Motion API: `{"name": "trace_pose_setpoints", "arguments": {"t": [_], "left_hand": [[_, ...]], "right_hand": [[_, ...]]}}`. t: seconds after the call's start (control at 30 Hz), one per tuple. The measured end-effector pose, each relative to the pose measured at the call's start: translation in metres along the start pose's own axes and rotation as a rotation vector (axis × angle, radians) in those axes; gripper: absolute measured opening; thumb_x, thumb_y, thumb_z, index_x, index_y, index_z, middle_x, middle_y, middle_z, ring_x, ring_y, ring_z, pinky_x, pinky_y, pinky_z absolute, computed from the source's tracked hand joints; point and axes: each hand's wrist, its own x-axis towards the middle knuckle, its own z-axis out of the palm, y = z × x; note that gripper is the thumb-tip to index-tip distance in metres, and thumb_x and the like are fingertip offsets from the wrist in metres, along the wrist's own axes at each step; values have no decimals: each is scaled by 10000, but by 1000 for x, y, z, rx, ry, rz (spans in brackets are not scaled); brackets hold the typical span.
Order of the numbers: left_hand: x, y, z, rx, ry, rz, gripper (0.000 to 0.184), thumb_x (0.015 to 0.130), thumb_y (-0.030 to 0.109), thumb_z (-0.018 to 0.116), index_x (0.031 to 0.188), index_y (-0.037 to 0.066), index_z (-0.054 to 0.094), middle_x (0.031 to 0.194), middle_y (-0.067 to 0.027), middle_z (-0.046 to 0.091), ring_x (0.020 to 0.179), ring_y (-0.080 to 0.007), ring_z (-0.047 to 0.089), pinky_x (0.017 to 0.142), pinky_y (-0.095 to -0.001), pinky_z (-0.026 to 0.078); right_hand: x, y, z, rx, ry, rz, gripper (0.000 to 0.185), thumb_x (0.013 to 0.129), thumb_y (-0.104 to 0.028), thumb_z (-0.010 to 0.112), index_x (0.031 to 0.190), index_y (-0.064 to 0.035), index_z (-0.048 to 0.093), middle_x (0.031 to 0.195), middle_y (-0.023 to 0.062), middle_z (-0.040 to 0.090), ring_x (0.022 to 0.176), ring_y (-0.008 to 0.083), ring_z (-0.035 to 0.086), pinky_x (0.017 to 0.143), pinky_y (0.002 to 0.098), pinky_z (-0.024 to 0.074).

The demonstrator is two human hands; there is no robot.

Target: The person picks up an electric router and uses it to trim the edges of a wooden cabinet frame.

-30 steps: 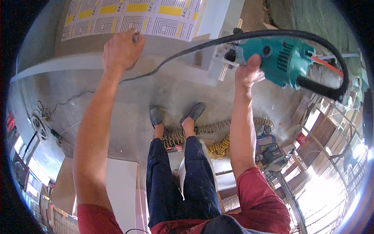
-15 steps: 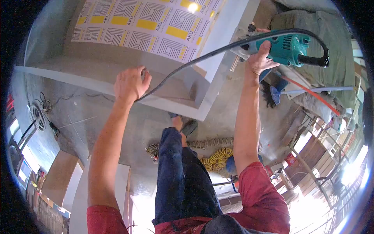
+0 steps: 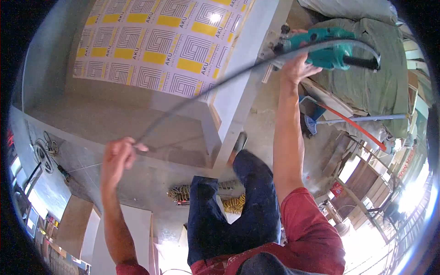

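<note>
My right hand [image 3: 299, 68] is wrapped round a teal trim router [image 3: 332, 48], held on its side with its base at the outer right edge of a large grey cabinet [image 3: 181, 123]. Whether the base touches the edge I cannot tell. From the router's rear, a black power cord [image 3: 220, 85] arcs across the cabinet to my left hand [image 3: 118, 158]. The fingers of that hand, slightly blurred, are closed on the cord near the cabinet's front edge. Printed white and yellow film [image 3: 183, 41] covers a panel of the cabinet.
Coiled air hoses [image 3: 233, 204] lie on the floor by my legs. At right are a red-orange pole [image 3: 353, 123], a blue broom head [image 3: 310, 124] and a green-covered pile [image 3: 385, 78]. Another cord coil [image 3: 51, 147] lies at far left. Boards [image 3: 121, 243] stand behind me.
My left hand has moved left and down, drawing the cord out straighter. The router and my right hand have shifted slightly left and up. My legs have stepped apart.
</note>
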Motion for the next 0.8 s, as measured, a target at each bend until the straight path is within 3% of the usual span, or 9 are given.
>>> {"name": "trace_pose_setpoints", "arguments": {"t": [0.07,0.1,0.27,0.37,0.47,0.5,0.6,0.7,0.8], "left_hand": [[-10,22,-5,105,385,178,438,1050,391,456,891,82,725,591,50,486,503,-68,351,538,-261,336],[-10,41,-10,103,439,232,448,1047,401,455,888,80,725,593,57,446,518,-69,347,540,-258,305],[-17,132,-22,213,709,412,461,1041,407,457,902,48,712,612,52,417,579,-70,359,557,-263,262],[-22,177,-32,98,684,441,363,1022,350,533,1068,11,656,903,-56,625,739,-134,507,709,-276,442],[-11,211,-25,412,835,469,486,1017,432,499,1008,-30,653,671,-1,470,617,-106,378,573,-282,276],[-1,217,-23,544,977,479,377,1006,342,525,1128,8,651,823,-40,577,709,-134,494,648,-292,390],[15,258,0,928,1181,-5,335,993,130,547,1308,51,629,1035,-111,710,905,-169,657,800,-300,531],[47,286,18,654,899,604,443,1009,416,523,1086,-2,648,773,-11,558,650,-105,430,576,-271,304],[79,318,50,518,1096,491,415,1012,388,514,1023,10,684,705,19,514,606,-80,368,570,-246,256]], "right_hand": [[20,-9,24,-93,80,30,322,825,-223,756,1006,-5,605,957,121,682,766,176,608,699,319,505],[31,0,25,-94,68,-53,322,830,-235,753,1004,-1,616,948,99,693,727,141,570,655,287,459],[79,39,34,-24,35,-87,356,841,-259,753,999,29,615,897,90,698,755,150,594,659,295,468],[110,68,30,-30,34,-135,392,839,-259,767,1033,42,609,917,96,696,755,173,606,676,319,488],[138,87,39,71,-8,-12,439,815,-108,780,1183,20,578,1033,78,675,880,191,647,796,344,532],[149,92,43,66,5,-12,443,815,-117,785,1183,21,580,1037,77,674,893,191,645,805,345,529],[181,117,48,82,67,-22,440,821,-147,798,1169,25,590,1041,84,671,894,185,637,790,336,528],[221,150,57,79,36,-10,421,828,-146,799,1150,25,587,1037,86,669,875,180,628,794,332,527],[261,183,59,90,12,-6,459,803,-181,835,1139,24,598,1063,85,654,886,199,608,763,367,517]]}}
